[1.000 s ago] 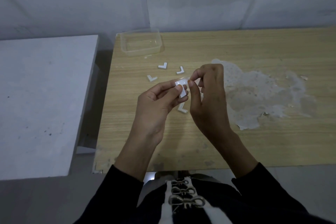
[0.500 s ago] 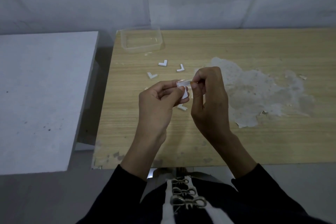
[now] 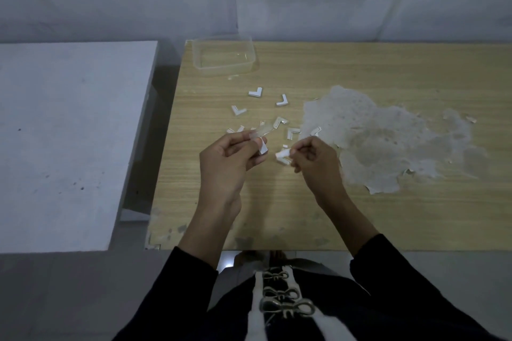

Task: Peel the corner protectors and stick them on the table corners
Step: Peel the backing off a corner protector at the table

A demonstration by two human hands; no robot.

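Our hands have drawn apart above the wooden table. The left hand grips the corner protector; the right hand pinches a white backing strip just beside it. Beyond lie a worn patch, a clear tub and loose protectors.
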